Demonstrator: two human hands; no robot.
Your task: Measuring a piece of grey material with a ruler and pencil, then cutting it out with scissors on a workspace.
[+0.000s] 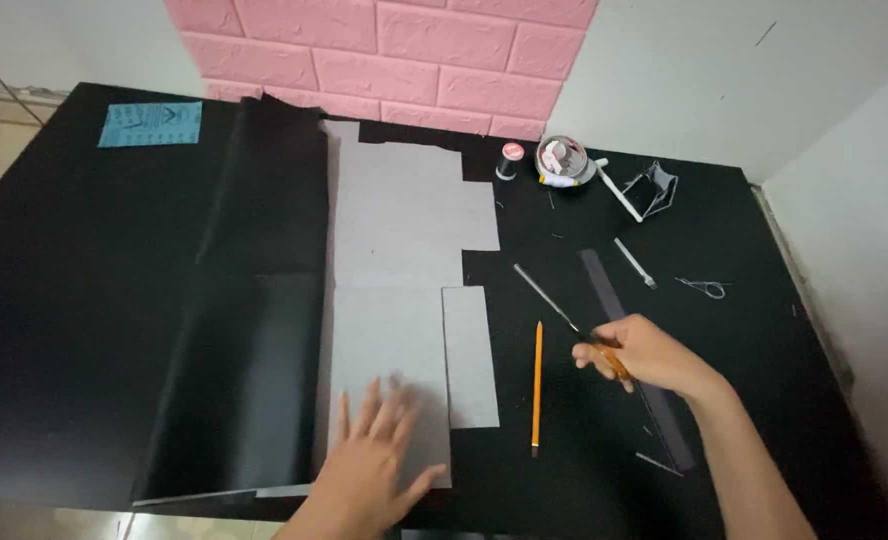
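Note:
My left hand [374, 455] lies flat, fingers spread, on the lower part of a grey sheet [389, 340] cut into stepped rectangular pieces. A separate narrow grey strip [469, 355] lies just right of it. My right hand [649, 355] is closed on the orange handle of a thin-bladed cutting tool [549, 298], whose blade points up and left over the black table. An orange pencil [538, 380] lies upright between my two hands. A dark ruler [634, 350] runs under my right hand.
A large black sheet [254, 300] lies folded left of the grey pieces. A blue paper [151, 123], a thread spool [510, 158], a round tin [564, 162], a white-framed holder [644, 192], a small blade [636, 262] and thread snips [704, 288] sit at the back. A pink brick wall panel [394, 50] rises behind.

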